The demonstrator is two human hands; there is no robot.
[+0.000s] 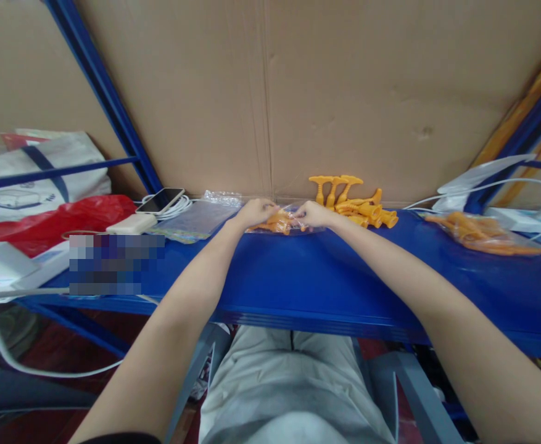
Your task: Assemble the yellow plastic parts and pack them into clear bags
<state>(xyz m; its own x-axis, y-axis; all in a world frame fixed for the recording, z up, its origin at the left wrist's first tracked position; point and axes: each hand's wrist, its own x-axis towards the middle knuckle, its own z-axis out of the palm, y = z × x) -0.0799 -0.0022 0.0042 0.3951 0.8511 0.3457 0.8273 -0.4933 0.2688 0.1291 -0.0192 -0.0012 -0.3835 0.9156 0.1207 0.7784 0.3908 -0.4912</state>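
Between my two hands, at the back of the blue table, lies a clear plastic bag [279, 223] with orange plastic parts inside. My left hand [255, 213] grips the bag's left side, its fingers curled in. On the other side my right hand [313, 214] pinches the bag's right part near the orange pieces. Just right of that hand is a pile of loose orange plastic parts [367, 209], some with T-shaped tops. The fingertips of both hands are small and partly hidden by the bag.
Flat clear bags [196, 219] lie left of my hands, beside a phone [167, 200] on a coiled white cable. A filled bag of orange parts [483, 234] rests at the right. Blue frame posts [108, 92] and a cardboard wall [344, 92] bound the blue table [298, 277].
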